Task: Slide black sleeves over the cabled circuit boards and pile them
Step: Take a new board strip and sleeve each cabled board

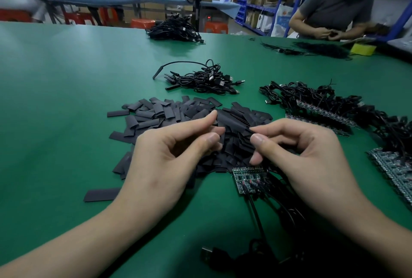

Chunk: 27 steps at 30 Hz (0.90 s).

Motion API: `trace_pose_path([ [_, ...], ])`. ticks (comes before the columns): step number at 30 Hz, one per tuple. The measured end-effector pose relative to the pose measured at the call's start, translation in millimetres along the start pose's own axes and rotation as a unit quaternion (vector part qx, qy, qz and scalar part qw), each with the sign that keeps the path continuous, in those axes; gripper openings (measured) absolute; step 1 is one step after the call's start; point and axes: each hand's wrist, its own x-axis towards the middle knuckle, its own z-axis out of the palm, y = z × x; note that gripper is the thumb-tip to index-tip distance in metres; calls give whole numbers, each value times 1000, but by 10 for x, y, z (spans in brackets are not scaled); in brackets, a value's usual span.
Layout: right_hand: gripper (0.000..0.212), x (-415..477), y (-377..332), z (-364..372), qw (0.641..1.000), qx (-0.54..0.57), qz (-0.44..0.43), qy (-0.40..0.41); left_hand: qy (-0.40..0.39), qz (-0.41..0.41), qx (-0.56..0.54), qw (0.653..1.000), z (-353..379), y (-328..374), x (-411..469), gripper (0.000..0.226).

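1. Pinching one sleeve (233, 122) at both ends, head view: left hand (165, 161) on its left end, right hand (305, 159) on its right end, fingers curled, thumbs below.
2. The sleeve is raised just above the sleeve pile (169, 117) on the green table (66, 99).
3. Boards (247, 179) with cables lie on the table under the right hand, at the pile's near edge.
4. Cable heap (205, 81) sits beyond the pile; board rows (323, 111) with cables are to the right.
5. Another person (334, 7) is at the far right.
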Motion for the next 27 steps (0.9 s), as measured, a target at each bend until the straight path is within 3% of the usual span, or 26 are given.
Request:
trace_pose_path([
  [6,5,90,-57,-106,1000,2,-8,4,-14,18,45,999,-12,38,-3,33],
  [9,4,378,-141,-329,997,-65,-38,19,-13,47,129,990,-3,51,-7,38],
  [13,6,1107,-209,-432,966,-246,-78,24,-42,94,307,946,8,72,-17,29],
  [17,11,1918,-94,-80,929,-355,-100,-17,-110,125,446,880,22,85,-51,25],
  [22,11,2614,88,618,911,-384,-127,-79,-157,146,478,852,38,88,-56,46],
  [27,29,2824,286,1182,872,-440,-122,-175,-181,148,463,855,33,79,-48,43],
])
